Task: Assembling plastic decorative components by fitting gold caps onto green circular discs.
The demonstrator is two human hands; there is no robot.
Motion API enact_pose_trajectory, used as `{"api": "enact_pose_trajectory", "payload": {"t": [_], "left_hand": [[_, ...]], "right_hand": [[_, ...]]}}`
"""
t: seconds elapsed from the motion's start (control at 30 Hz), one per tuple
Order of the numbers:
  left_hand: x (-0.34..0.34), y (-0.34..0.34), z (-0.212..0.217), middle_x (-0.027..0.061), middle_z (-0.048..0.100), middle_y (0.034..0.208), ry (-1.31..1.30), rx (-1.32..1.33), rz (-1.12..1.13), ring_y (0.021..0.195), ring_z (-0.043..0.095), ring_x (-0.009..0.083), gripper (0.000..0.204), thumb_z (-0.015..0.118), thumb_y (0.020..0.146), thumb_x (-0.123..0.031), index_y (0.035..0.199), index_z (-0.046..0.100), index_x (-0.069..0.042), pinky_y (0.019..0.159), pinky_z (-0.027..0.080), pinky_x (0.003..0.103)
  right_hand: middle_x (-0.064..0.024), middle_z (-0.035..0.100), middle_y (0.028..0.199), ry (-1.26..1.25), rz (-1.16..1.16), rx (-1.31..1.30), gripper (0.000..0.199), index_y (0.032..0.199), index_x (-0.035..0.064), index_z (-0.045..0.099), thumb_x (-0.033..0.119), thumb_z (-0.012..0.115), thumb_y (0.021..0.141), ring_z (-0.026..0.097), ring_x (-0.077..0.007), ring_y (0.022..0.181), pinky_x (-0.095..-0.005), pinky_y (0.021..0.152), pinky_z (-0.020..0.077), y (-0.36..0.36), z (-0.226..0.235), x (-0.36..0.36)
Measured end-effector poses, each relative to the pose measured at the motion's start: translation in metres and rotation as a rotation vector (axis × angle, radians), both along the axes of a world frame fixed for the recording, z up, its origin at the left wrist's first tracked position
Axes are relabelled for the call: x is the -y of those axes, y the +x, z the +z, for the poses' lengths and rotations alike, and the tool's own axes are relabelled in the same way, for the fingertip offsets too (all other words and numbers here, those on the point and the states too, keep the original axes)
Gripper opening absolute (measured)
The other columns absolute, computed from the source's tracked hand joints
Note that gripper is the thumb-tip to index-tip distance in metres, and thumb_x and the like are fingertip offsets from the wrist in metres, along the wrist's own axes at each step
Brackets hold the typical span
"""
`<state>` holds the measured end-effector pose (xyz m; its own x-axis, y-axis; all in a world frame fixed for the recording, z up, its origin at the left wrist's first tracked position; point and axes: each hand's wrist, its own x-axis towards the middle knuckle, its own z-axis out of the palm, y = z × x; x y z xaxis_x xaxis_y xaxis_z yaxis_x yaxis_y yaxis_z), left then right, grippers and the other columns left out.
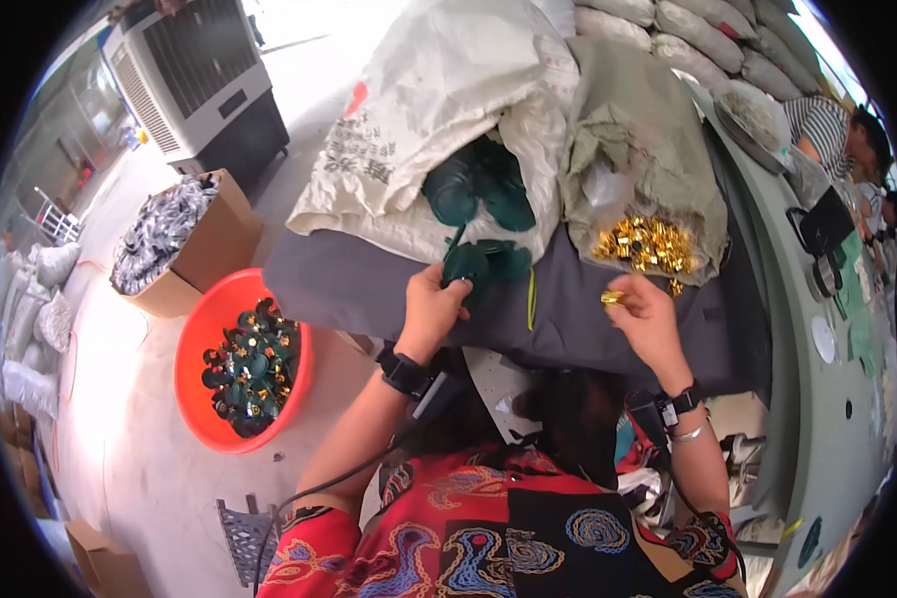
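Note:
My left hand [433, 313] pinches a dark green round plastic piece [465, 265], close to the mouth of a white woven sack [399, 120]. Larger dark green plastic pieces [480, 184] show inside that sack, and another green piece [508, 261] lies at its lip. To the right, my right hand [644, 317] holds a small shiny gold piece [613, 297] between thumb and fingertips. Just beyond it, a heap of similar gold pieces [644, 245] fills the opening of a grey-green sack [633, 120]. A thin yellow-green strip [531, 299] rests on the dark cloth [359, 284] between my hands.
An orange tub [187, 384] of green and gold pieces stands on the floor at left, near a cardboard box [214, 234] of grey pieces. Behind is an air cooler [194, 80]. Full sacks [703, 35] are stacked far right; people [827, 130] sit along a long table [807, 329].

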<state>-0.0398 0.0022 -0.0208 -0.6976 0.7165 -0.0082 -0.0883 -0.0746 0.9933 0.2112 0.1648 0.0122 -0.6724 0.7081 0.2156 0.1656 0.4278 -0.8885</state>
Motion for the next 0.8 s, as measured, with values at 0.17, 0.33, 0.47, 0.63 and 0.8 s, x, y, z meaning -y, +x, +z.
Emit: {"api": "enact_pose_trajectory", "payload": {"t": [0.17,0.33,0.47,0.63,0.8], "left_hand": [[0.009,0.032,0.033,0.0027,0.063,0.077,-0.011,0.064,-0.148,0.058,0.056,0.0083,0.013,0.061,0.084,-0.002,0.095,0.065,0.003,0.048,0.048,0.024],[0.023,0.061,0.046,0.0019,0.065,0.08,0.02,0.037,-0.246,0.055,0.055,0.0054,0.018,0.061,0.085,-0.005,0.102,0.066,0.002,0.049,0.044,0.019],[0.024,0.068,0.043,0.002,0.065,0.08,0.023,-0.061,-0.25,0.06,0.055,0.005,0.019,0.06,0.086,-0.004,0.102,0.065,0.003,0.052,0.046,0.021],[0.02,0.074,0.035,0.0094,0.06,0.062,0.039,-0.291,-0.19,0.054,0.056,0.0177,0.008,0.059,0.079,-0.001,0.086,0.06,0.004,0.051,0.044,0.033],[0.02,0.08,0.032,0.0182,0.052,0.065,0.099,-0.765,-0.101,0.059,0.055,0.0383,0.011,0.059,0.071,0.0,0.081,0.055,0.004,0.052,0.043,0.044]], "right_hand": [[-0.0055,0.065,0.09,-0.336,0.29,-0.333,0.026,0.116,-0.0007,0.058,-0.003,0.059,0.09,0.065,-0.0107,0.08,-0.0252,0.073,0.0547,-0.039,0.0,0.051],[-0.0064,0.064,0.097,-0.325,0.315,-0.35,0.028,0.119,-0.0011,0.058,-0.001,0.06,0.091,0.065,-0.0124,0.085,-0.0282,0.078,0.0557,-0.057,-0.004,0.065],[-0.0059,0.06,0.095,-0.109,0.28,-0.304,0.031,0.117,0.0007,0.059,-0.004,0.063,0.087,0.065,-0.0143,0.082,-0.0258,0.074,0.054,-0.055,-0.001,0.07],[-0.0117,0.059,0.093,0.488,0.235,-0.166,0.032,0.112,-0.0002,0.059,-0.002,0.068,0.081,0.064,-0.0267,0.078,-0.0329,0.066,0.052,-0.048,0.009,0.069],[-0.0073,0.06,0.089,0.7,0.212,-0.078,0.021,0.105,-0.0027,0.059,-0.002,0.064,0.085,0.064,-0.0172,0.071,-0.0304,0.059,0.0507,-0.046,0.015,0.068]]}}
